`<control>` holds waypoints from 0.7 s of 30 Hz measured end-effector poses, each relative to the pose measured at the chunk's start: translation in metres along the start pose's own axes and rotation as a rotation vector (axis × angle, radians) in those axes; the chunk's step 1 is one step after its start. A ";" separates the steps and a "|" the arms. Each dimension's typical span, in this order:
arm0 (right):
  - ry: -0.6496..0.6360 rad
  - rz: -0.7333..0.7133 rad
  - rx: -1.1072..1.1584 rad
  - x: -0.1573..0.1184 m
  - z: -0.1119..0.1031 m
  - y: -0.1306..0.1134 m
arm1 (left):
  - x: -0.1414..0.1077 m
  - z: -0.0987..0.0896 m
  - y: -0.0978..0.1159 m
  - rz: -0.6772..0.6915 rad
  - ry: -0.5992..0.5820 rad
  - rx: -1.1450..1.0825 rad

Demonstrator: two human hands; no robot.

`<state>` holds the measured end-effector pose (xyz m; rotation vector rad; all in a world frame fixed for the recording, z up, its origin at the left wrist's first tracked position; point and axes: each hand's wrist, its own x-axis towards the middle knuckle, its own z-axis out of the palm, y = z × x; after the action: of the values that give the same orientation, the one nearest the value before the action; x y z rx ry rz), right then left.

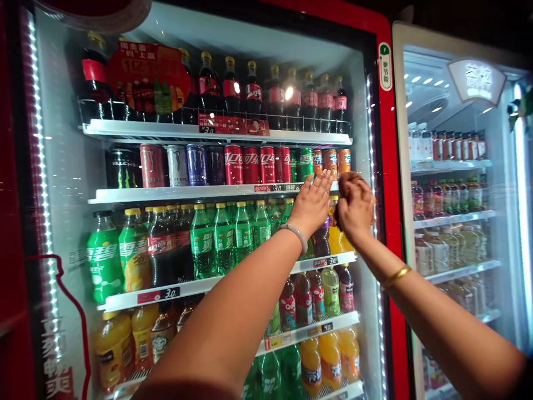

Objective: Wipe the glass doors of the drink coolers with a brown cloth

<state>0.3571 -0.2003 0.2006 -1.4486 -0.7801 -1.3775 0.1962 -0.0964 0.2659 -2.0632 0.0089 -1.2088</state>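
Both arms reach up toward the glass door of a lit drinks cooler with a red frame. My left hand, with a pale bangle at the wrist, lies flat near the glass in front of the can shelf, fingers stretched upward and nothing seen in it. Just right of it, my right hand, a gold bangle below it, is curled against the door with its fingers bent. A dark brown shape shows behind its fingers; whether it is a held item or a reflection cannot be made out. Orange cans stand just above the hands.
Cola bottles line the top shelf behind a wire rail. Green bottles stand on the shelf below the cans, with juice bottles lower down. A second cooler with more bottles stands at the right.
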 end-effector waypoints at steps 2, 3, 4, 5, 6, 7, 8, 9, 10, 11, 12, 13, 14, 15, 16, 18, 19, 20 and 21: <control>-0.107 -0.108 0.040 -0.020 -0.006 -0.007 | -0.007 -0.001 -0.002 0.026 -0.019 0.012; -0.148 -0.146 0.060 -0.029 -0.013 -0.006 | -0.011 -0.001 -0.004 0.041 -0.026 0.020; -0.178 -0.167 0.076 -0.035 -0.020 -0.003 | -0.015 -0.001 -0.005 0.053 -0.029 0.028; -0.184 -0.165 0.084 -0.037 -0.025 0.001 | -0.019 -0.001 -0.005 0.060 -0.029 0.035; -0.164 -0.139 0.082 -0.034 -0.027 0.004 | -0.022 -0.001 -0.006 0.066 -0.026 0.039; -0.120 -0.095 0.072 -0.027 -0.025 0.004 | -0.024 0.000 -0.006 0.068 -0.021 0.043; -0.062 -0.039 0.057 -0.019 -0.019 0.001 | -0.025 0.000 -0.005 0.067 -0.014 0.045; -0.002 0.014 0.043 -0.012 -0.010 -0.005 | -0.026 0.001 -0.004 0.063 -0.008 0.045; 0.045 0.053 0.031 -0.006 0.000 -0.014 | -0.026 0.001 -0.003 0.054 -0.009 0.043; 0.069 0.068 0.028 -0.005 0.009 -0.025 | -0.027 0.001 -0.003 0.041 -0.017 0.041; 0.063 0.053 0.032 -0.007 0.015 -0.035 | -0.030 0.000 -0.003 0.020 -0.032 0.039; 0.037 0.018 0.044 -0.013 0.018 -0.044 | -0.033 -0.001 -0.003 -0.005 -0.048 0.038; 0.000 -0.028 0.060 -0.022 0.016 -0.050 | -0.039 -0.003 -0.005 -0.034 -0.063 0.037; -0.043 -0.076 0.080 -0.031 0.010 -0.052 | -0.046 -0.005 -0.008 -0.062 -0.074 0.038; -0.080 -0.117 0.100 -0.039 0.002 -0.050 | -0.055 -0.007 -0.012 -0.085 -0.081 0.036; -0.122 -0.151 0.128 -0.043 -0.013 -0.041 | -0.071 -0.012 -0.020 -0.108 -0.090 0.022; -0.102 -0.132 0.128 -0.039 -0.016 -0.036 | -0.077 -0.015 -0.025 -0.113 -0.097 0.011; -0.058 -0.093 0.118 -0.031 -0.015 -0.035 | -0.082 -0.017 -0.029 -0.117 -0.103 0.000; 0.003 -0.041 0.102 -0.022 -0.009 -0.038 | -0.085 -0.020 -0.033 -0.128 -0.106 -0.011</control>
<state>0.3153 -0.1927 0.1863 -1.3574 -0.8700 -1.3504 0.1225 -0.0541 0.2270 -2.1627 -0.1689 -1.1752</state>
